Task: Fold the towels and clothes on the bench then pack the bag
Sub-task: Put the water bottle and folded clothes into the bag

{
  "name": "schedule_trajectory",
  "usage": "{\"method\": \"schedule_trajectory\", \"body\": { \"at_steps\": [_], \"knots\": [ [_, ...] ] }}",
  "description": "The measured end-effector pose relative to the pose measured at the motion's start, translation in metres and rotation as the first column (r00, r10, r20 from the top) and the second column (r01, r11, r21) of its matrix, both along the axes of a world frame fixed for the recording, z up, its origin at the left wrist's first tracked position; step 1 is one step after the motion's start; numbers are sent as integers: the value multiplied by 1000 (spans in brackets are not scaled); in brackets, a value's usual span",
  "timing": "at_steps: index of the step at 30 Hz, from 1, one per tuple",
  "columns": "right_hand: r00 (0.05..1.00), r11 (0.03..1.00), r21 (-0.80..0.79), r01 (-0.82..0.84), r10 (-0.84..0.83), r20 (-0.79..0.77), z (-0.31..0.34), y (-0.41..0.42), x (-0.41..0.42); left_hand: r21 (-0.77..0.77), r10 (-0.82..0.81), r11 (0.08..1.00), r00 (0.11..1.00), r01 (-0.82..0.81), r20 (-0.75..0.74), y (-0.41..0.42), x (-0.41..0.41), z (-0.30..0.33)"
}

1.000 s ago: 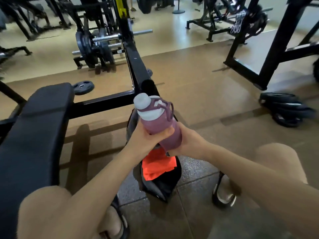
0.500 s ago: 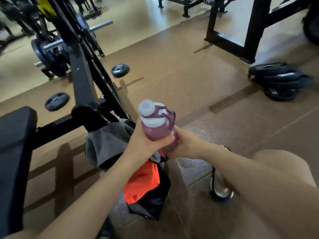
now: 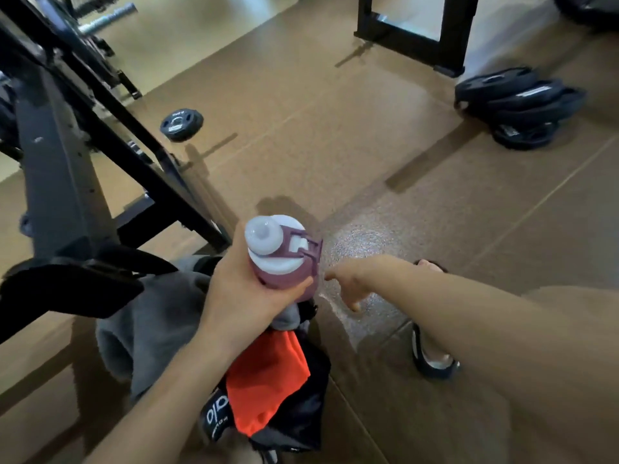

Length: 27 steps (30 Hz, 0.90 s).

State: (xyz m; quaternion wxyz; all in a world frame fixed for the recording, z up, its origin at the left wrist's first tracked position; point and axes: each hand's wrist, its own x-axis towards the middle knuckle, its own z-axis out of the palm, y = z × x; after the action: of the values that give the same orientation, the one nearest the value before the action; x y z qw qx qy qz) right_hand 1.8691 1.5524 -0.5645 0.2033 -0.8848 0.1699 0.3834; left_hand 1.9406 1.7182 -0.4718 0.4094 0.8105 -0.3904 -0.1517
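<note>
Gripping the bottle (image 3: 281, 259), the left hand (image 3: 241, 296) hovers above the bag (image 3: 301, 413); right hand (image 3: 351, 283) loose, empty.

We've got the bottle (image 3: 281, 259) in the left hand (image 3: 244, 296), right above the open bag (image 3: 294, 413) on the floor (image 3: 335, 145), clothes (image 3: 268, 380) sitting inside it. Right hand (image 3: 348, 283) is just beside the bottle. Bench frame (image 3: 67, 182) off left, weight plates (image 3: 516, 105) stacked far right.

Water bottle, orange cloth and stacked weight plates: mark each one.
Water bottle (image 3: 268, 244): head view, on its white cap.
Orange cloth (image 3: 268, 380): head view, middle of the fabric in the bag.
Stacked weight plates (image 3: 516, 98): head view, on the upper plates.
</note>
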Motion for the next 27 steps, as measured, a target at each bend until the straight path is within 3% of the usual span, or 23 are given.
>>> {"method": "schedule_trajectory", "body": {
  "at_steps": [4,10,14,17,21,27],
  "knots": [
    [975,988,108,111,-129,180,-42,18,8,110,-71,992,996,66,46,14,10,-6],
    [940,973,183,141,-190,282,-57,49,7,173,-139,977,985,121,100,23,20,-12],
    [918,995,78,60,-85,386,-72,64,12,199,-206,964,969,177,139,25,22,-11],
    [926,994,-106,-4,43,374,-94,71,20,225,-263,947,954,227,142,26,21,-19],
    [931,986,-165,26,36,362,-121,65,10,237,-371,913,917,331,145,45,28,-44],
    [917,953,-296,-64,173,358,-126,47,-34,290,-586,810,695,510,416,47,13,-75]
  ]
}}
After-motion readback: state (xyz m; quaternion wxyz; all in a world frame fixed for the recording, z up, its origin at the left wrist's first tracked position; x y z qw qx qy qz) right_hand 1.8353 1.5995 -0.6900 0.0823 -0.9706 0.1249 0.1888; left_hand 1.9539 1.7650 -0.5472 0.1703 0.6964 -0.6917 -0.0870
